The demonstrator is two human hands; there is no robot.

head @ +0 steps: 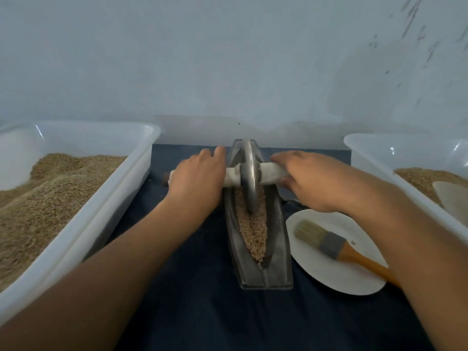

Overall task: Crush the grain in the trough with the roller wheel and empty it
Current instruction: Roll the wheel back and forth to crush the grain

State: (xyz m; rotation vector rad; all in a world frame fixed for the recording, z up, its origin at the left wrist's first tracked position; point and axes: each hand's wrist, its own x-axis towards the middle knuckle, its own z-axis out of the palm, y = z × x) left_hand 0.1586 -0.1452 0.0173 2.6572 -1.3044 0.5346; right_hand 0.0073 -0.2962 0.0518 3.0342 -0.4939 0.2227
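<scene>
A narrow metal trough [281, 249] lies lengthwise on the dark cloth, its groove filled with crushed tan grain [254, 231]. A metal roller wheel [249, 173] stands upright in the far half of the groove, on a white-wrapped axle handle [268, 173]. My left hand [197, 178] lies over the left end of the handle, fingers stretched forward. My right hand [309, 178] covers the right end, thumb under the handle. The grain under the wheel is hidden.
A white tub [106, 198] heaped with grain sits at the left. A second white tub [374, 158] with grain and a scoop [453, 201] sits at the right. A paper plate [324, 269] with an orange-handled brush [329, 241] lies right of the trough. A wall stands close behind.
</scene>
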